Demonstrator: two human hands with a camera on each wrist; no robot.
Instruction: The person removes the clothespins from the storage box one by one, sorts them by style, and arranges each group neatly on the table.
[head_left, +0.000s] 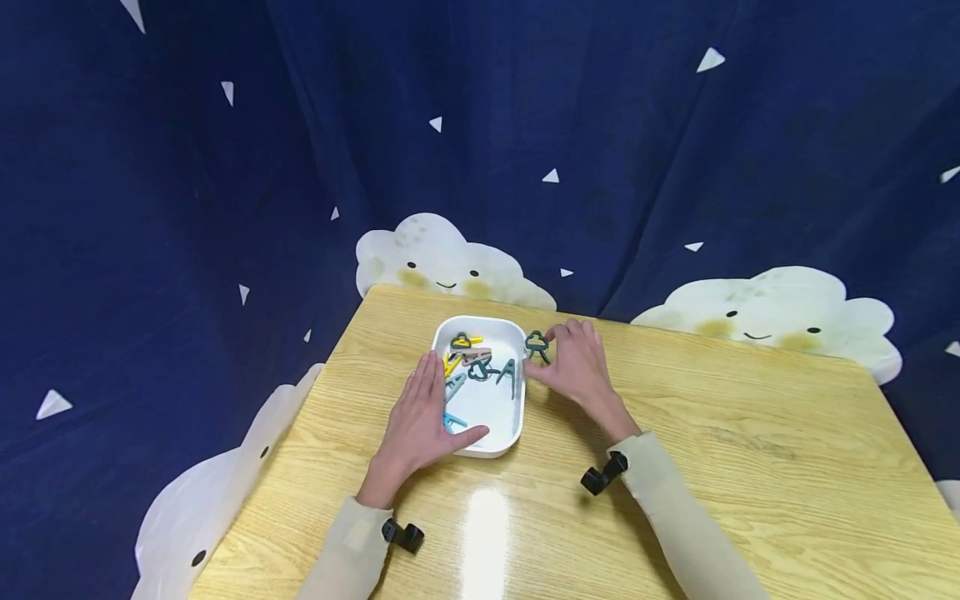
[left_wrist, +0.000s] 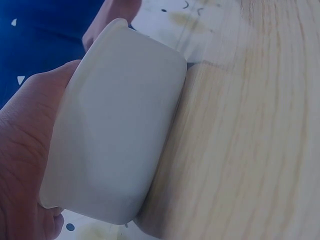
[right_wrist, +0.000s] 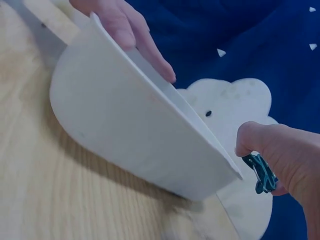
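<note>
A white plastic tub (head_left: 501, 423) stands on the table with several clothespins inside: a beige clothespin (head_left: 471, 356), a light blue clothespin (head_left: 453, 421), a dark green clothespin (head_left: 507, 372) and yellow ones, some partly hidden. My left hand (head_left: 420, 417) rests along the tub's left rim, its fingers straight and its thumb stretched over the near rim. Just outside the right rim, my right hand (head_left: 576, 364) pinches another dark green clothespin (right_wrist: 260, 173) between thumb and fingers. In the right wrist view that clothespin is beyond the tub's rim, held up off the table.
The wooden table (head_left: 750, 467) reaches far to the right of the tub. Behind it hangs a dark blue curtain (head_left: 480, 175) printed with white clouds and triangles. Each sleeve carries a small black wrist camera, such as the right wrist camera (head_left: 603, 473).
</note>
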